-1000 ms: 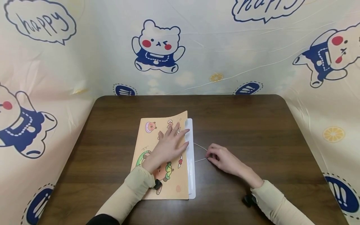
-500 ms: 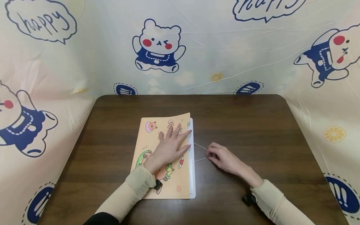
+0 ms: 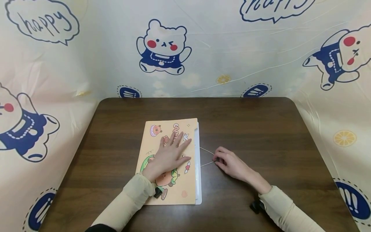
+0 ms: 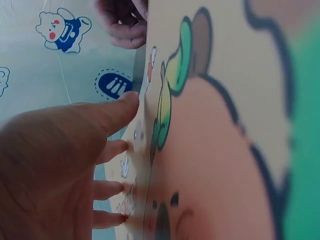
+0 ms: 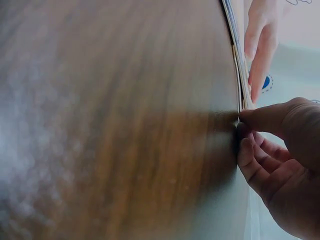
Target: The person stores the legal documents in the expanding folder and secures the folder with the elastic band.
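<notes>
A peach-coloured folder (image 3: 174, 195) with cartoon animal prints lies on the brown table. Its front cover is down, and a pale white strip (image 3: 198, 187) of what lies beneath shows along the right side. On the cover rests my left hand (image 3: 168, 158), fingers spread and straight; the left wrist view shows the fingertips (image 4: 125, 218) right at the cover. A thin light elastic cord (image 3: 207, 150) runs out from the folder's right side in a loop. My right hand (image 3: 230, 163) pinches the end of this loop between thumb and fingers, low over the table (image 5: 125, 150).
The dark wooden table (image 3: 261, 129) has rounded far corners. Behind it and at both sides hangs a cloth (image 3: 203, 38) printed with bears and lettering. A small black device (image 3: 256, 206) sits at the right wrist, another (image 3: 157, 192) at the left.
The folder's cover has come down flatter and further right over the white strip. My left hand has slid slightly left and toward me on it. My right hand has hardly moved, still pinching the cord.
</notes>
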Demonstrator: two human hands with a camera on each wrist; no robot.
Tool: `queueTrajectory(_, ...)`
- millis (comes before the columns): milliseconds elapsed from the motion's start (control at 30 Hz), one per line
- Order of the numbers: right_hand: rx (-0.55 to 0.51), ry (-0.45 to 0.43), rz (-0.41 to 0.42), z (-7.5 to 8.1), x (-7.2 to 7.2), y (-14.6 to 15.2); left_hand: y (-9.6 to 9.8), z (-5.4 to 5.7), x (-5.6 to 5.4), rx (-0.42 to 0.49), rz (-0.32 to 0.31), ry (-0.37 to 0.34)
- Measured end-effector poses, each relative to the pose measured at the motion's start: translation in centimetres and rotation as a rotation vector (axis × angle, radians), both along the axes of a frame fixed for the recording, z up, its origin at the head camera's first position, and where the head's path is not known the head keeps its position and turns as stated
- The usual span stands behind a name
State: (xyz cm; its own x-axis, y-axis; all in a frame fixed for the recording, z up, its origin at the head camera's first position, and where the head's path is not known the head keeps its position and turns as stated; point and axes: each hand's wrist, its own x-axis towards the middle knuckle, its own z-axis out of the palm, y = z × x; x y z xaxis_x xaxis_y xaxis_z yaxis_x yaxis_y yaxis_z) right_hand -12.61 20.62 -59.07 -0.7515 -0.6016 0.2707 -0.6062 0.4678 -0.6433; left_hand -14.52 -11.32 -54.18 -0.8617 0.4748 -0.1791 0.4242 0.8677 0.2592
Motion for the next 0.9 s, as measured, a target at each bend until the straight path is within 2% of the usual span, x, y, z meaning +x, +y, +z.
queueTrajectory(67, -0.013, -0.003, 0.004, -0.9, -0.2, 0.2, -0.4, 0.1, 0.2, 0.001, 0.005, -0.013)
queueTrajectory(133, -0.007, -0.005, 0.002, -0.9, -0.2, 0.3, -0.8, 0.2, 0.5, 0.013, 0.013, -0.025)
queueTrajectory(400, 0.117, -0.114, -0.056, 3.2, 0.9, -0.9, -3.3, 0.9, 1.6, 0.046, 0.026, -0.045)
queueTrajectory(533, 0.168, -0.150, -0.066, 3.7, 1.1, -1.1, -5.0, 1.1, 2.1, 0.069, 0.035, -0.056)
queueTrajectory(667, 0.183, -0.180, -0.070, 3.9, 1.1, -1.2, -7.2, 0.8, 2.3, 0.086, 0.051, -0.047)
queueTrajectory(900, 0.175, -0.168, -0.069, 4.0, 1.1, -1.0, -10.8, 0.2, 2.4, 0.069, 0.079, -0.039)
